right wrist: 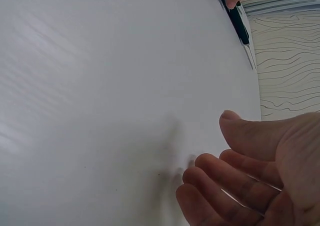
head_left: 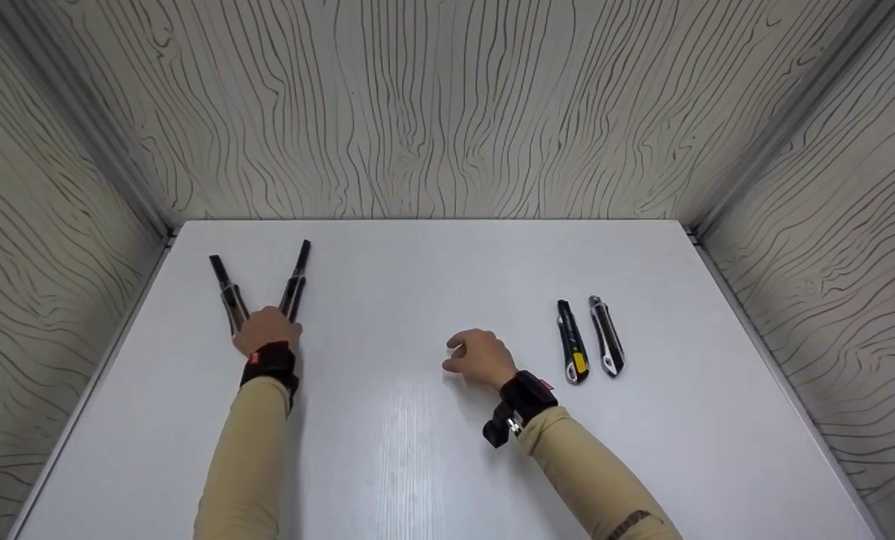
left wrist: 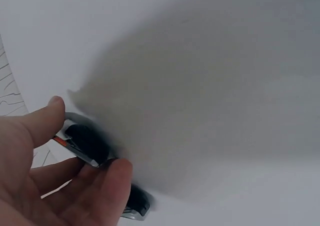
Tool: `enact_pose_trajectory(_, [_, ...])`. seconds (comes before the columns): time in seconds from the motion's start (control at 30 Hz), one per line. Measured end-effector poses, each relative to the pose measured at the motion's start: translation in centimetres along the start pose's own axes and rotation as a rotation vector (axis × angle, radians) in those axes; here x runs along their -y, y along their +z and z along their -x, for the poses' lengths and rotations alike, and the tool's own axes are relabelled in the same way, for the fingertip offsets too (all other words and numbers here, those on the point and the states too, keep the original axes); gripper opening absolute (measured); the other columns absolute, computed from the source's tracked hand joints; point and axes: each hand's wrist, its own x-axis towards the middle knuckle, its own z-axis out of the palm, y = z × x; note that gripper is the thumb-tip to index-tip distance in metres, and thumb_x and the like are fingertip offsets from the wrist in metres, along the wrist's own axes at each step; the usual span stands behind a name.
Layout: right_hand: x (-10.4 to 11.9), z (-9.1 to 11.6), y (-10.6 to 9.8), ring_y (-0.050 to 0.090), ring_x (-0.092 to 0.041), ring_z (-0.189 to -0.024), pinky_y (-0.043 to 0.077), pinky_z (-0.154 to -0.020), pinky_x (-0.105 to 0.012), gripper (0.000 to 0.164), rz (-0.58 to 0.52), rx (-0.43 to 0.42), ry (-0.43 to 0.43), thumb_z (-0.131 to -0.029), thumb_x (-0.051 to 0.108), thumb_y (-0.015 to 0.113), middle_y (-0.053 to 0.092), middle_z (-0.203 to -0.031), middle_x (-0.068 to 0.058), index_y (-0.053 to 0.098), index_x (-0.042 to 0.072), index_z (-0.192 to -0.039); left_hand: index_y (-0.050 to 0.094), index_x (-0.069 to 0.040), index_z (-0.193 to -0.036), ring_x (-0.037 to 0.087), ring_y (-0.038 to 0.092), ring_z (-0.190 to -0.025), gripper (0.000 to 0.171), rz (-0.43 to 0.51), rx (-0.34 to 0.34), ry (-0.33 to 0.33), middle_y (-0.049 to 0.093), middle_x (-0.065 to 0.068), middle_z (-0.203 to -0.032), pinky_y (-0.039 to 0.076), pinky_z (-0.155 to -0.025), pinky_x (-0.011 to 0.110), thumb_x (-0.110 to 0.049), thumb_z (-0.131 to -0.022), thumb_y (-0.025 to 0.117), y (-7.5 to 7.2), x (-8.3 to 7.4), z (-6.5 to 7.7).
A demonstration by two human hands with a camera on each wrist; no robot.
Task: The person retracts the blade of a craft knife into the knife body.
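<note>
Toward the left of the table, my left hand (head_left: 268, 330) covers the lower ends of two dark utility knives, whose narrow black ends point away and apart like a V. Its thumb and fingers pinch the right-hand utility knife (head_left: 292, 297), which shows an orange detail and grey rim in the left wrist view. The left-hand utility knife (head_left: 233, 304) lies by the finger side of that hand. Over the table's middle, my right hand (head_left: 483, 355) holds nothing, its fingers loosely bent and the thumb apart from them.
On the right of the white table (head_left: 409, 285) lie a black and yellow utility knife (head_left: 573, 341) and a dark one with silver edging (head_left: 606, 335), nearly parallel. Wood-patterned panels (head_left: 432, 112) rise at the back and both sides.
</note>
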Motion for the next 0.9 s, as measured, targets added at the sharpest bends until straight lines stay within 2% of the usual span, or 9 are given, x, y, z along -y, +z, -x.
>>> enact_pose_trajectory(0.13, [-0.1,0.1,-0.3,0.070,-0.021,-0.085,0.054,-0.078,-0.037,0.036,-0.008,0.005,0.001,-0.080,0.022,0.075,0.075,-0.094,-0.008,0.070,0.006,-0.112,0.063,0.003,-0.080,0.033,0.062,-0.070,0.029,0.002,-0.019,-0.005,0.066,0.022,-0.081,0.051,-0.062,0.045,-0.024,-0.090,0.063,0.2,0.0,-0.1])
enact_pose_trajectory(0.27, [-0.3,0.3,-0.5,0.070,-0.021,-0.085,0.054,-0.077,-0.037,0.036,-0.010,-0.005,-0.010,-0.081,0.022,0.075,0.075,-0.094,-0.008,0.070,0.005,-0.112,0.065,0.006,-0.086,0.037,0.065,-0.075,0.031,-0.003,-0.049,0.028,0.065,0.026,-0.088,0.051,-0.060,0.045,-0.025,-0.090,0.063,0.7,0.3,0.0])
enact_pose_trajectory(0.4, [-0.5,0.5,-0.8,0.070,-0.022,-0.084,0.054,-0.077,-0.038,0.036,-0.015,-0.017,-0.017,-0.081,0.022,0.076,0.075,-0.093,-0.009,0.070,0.005,-0.112,0.064,0.004,-0.078,0.034,0.064,-0.069,0.033,0.002,-0.074,0.045,0.066,0.023,-0.079,0.049,-0.054,0.043,-0.027,-0.090,0.063,1.0,0.2,0.2])
enact_pose_trajectory(0.53, [-0.6,0.8,-0.9,0.069,-0.022,-0.086,0.054,-0.079,-0.039,0.036,-0.024,-0.010,-0.003,-0.082,0.022,0.076,0.075,-0.095,-0.009,0.070,0.005,-0.113,0.061,0.000,-0.069,0.028,0.057,-0.060,0.036,0.006,-0.084,0.044,0.064,0.019,-0.070,0.043,-0.051,0.040,-0.030,-0.090,0.062,0.8,-0.3,0.7])
enact_pose_trajectory(0.67, [-0.7,1.0,-1.2,0.069,-0.023,-0.088,0.054,-0.082,-0.040,0.035,-0.031,-0.018,0.011,-0.083,0.022,0.076,0.075,-0.096,-0.009,0.070,0.005,-0.113,0.061,0.000,-0.072,0.025,0.052,-0.060,0.038,0.016,-0.107,0.066,0.063,0.019,-0.074,0.039,-0.050,0.038,-0.033,-0.091,0.062,0.3,-1.0,1.2])
enact_pose_trajectory(0.77, [-0.6,1.2,-1.3,0.069,-0.023,-0.089,0.054,-0.082,-0.040,0.035,-0.035,-0.019,0.008,-0.083,0.022,0.075,0.075,-0.097,-0.009,0.070,0.005,-0.113,0.062,0.001,-0.075,0.026,0.053,-0.062,0.039,0.041,-0.148,0.083,0.063,0.020,-0.077,0.039,-0.048,0.037,-0.034,-0.091,0.065,-0.2,-1.3,1.5])
enact_pose_trajectory(0.9, [-0.5,1.3,-1.5,0.069,-0.021,-0.086,0.055,-0.080,-0.038,0.036,-0.042,-0.014,0.012,-0.084,0.023,0.075,0.075,-0.098,-0.009,0.069,0.005,-0.115,0.060,0.001,-0.073,0.025,0.051,-0.059,0.039,0.060,-0.195,0.104,0.059,0.016,-0.073,0.037,-0.046,0.035,-0.034,-0.090,0.066,-0.6,-1.6,1.8])
